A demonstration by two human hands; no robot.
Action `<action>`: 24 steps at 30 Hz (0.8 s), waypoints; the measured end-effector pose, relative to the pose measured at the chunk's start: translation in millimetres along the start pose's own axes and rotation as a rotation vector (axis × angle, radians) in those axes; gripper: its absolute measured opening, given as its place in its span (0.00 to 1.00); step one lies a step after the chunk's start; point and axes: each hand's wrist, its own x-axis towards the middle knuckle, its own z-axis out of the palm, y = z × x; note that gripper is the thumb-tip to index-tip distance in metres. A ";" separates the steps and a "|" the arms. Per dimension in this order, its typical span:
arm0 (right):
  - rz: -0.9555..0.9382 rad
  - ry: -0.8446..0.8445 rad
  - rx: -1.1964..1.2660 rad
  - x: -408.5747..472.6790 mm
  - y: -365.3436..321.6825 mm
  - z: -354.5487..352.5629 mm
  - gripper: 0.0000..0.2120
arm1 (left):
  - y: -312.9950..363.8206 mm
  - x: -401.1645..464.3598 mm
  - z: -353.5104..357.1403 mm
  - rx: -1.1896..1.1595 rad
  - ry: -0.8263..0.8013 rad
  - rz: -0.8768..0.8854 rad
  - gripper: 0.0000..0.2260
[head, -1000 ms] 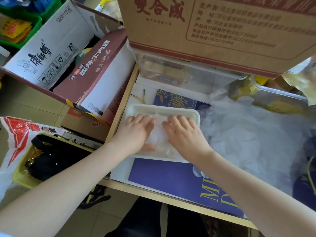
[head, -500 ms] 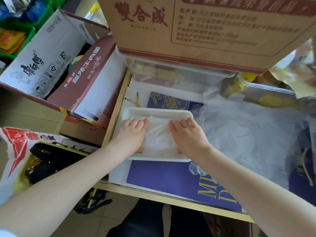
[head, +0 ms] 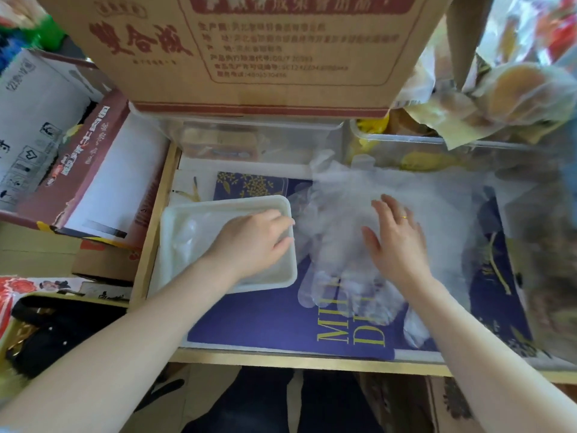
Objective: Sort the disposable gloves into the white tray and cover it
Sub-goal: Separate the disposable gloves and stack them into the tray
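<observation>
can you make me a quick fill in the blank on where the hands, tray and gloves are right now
1. The left hand rests in the white ____.
2. The right hand lies flat on the loose pile of clear ____.
3. The right hand wears a ring of ____ colour.
4. The pile of gloves lies to the ____ of the tray.

Missing words: tray; gloves; gold; right
</observation>
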 end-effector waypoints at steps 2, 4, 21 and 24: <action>0.202 -0.128 -0.037 0.7 33.7 -1.5 0.28 | 14.7 8.8 5.8 -0.094 0.059 0.087 0.17; 0.309 -0.210 -0.048 -2.5 57.8 -1.9 0.30 | 28.3 15.8 13.6 -0.138 0.142 0.121 0.14; -0.237 0.265 0.282 -38.3 81.5 -46.5 0.10 | 123.8 73.3 50.2 -0.658 0.000 -0.143 0.27; -0.325 0.309 0.231 -49.2 80.9 -57.8 0.11 | 144.8 79.5 46.9 -0.938 0.020 -0.147 0.08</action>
